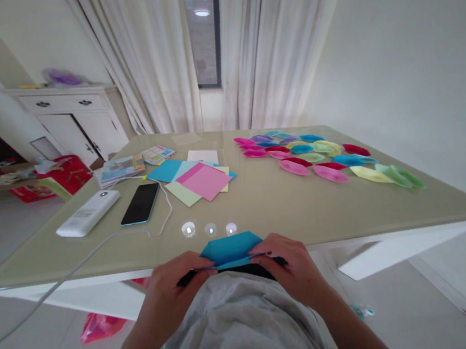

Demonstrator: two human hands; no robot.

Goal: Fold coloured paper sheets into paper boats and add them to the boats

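Note:
A folded blue paper (231,249) with slanted corners is held at the table's front edge, close to my body. My left hand (179,286) pinches its left end between thumb and fingers. At the right end, my right hand (289,264) grips it the same way. Flat sheets lie beyond it, a pink sheet (206,181) on top of blue, green and yellow ones. To the right, several folded paper pieces in many colours, among them a pink piece (294,167), are spread in rows.
On the table's left are a black phone (140,204), a white power bank (88,214) and booklets (122,168). A white cable (97,247) runs over the left front edge. Curtains and a wall stand beyond the table (306,216).

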